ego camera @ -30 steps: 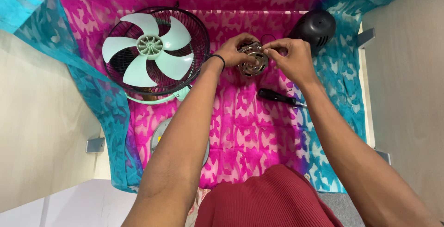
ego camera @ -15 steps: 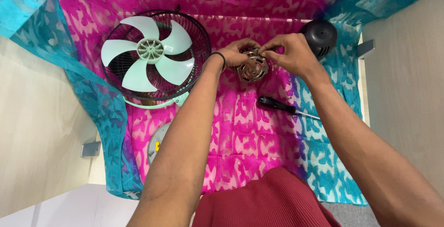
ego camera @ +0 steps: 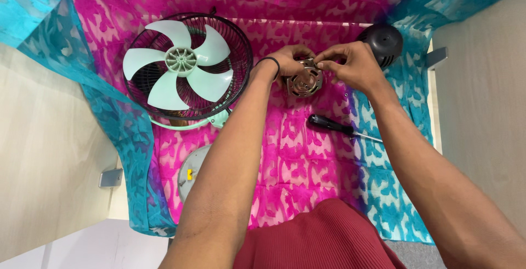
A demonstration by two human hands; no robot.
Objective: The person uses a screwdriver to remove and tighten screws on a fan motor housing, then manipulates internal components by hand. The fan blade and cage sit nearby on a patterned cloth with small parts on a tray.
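Observation:
A round metal fan motor is held above the pink and blue patterned cloth. My left hand grips it from behind and the left, a dark band on that wrist. My right hand pinches the motor's top right edge with thumb and fingertips. To the left lies a pale green fan blade inside a black wire guard. A black-handled screwdriver rests on the cloth just below my hands.
A black dome-shaped motor cover sits at the back right. A grey round fan base shows beside my left forearm. A small grey object lies on the pale surface at the left. My red-clad lap fills the bottom.
The view has shifted slightly. My hands stay on the motor, and the fingers of my right hand have moved along its top edge.

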